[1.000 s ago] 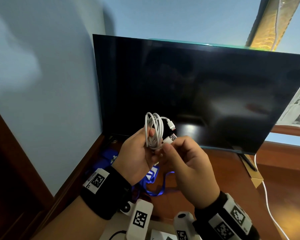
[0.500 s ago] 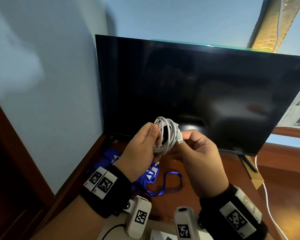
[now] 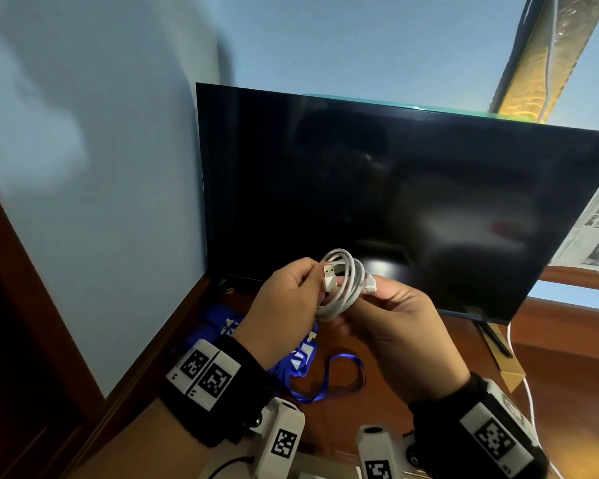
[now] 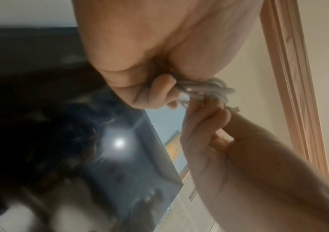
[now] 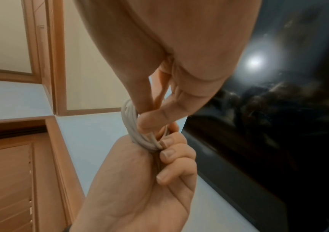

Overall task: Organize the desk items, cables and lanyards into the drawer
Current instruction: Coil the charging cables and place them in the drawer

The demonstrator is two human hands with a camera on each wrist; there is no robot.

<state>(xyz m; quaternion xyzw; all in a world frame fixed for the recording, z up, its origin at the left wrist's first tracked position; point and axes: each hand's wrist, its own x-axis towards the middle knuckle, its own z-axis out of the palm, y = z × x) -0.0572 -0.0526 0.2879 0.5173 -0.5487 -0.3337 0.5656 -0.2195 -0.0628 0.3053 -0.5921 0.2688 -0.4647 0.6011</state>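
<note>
A white USB cable [image 3: 343,285] is wound into a small coil and held up in front of the dark monitor. My left hand [image 3: 287,305] grips the coil's left side with curled fingers, and the USB plug [image 3: 329,271] sticks up beside its thumb. My right hand [image 3: 391,305] pinches the coil's right side near the second connector [image 3: 370,283]. The right wrist view shows the coil [image 5: 134,125] clamped between both hands. In the left wrist view the coil [image 4: 205,87] is blurred. Blue lanyards [image 3: 301,361] lie on the desk beneath my hands.
A large dark monitor [image 3: 395,195] stands at the back of the brown wooden desk [image 3: 412,361]. A white cord [image 3: 529,392] hangs down at the desk's right. A cardboard box [image 3: 505,364] sits under the monitor's right corner. The blue wall [image 3: 101,167] is close on the left.
The coil has been turned and lowered slightly between my hands. The USB plug has moved from my right fingers to the left side by my left thumb. Both hands still hold the cable.
</note>
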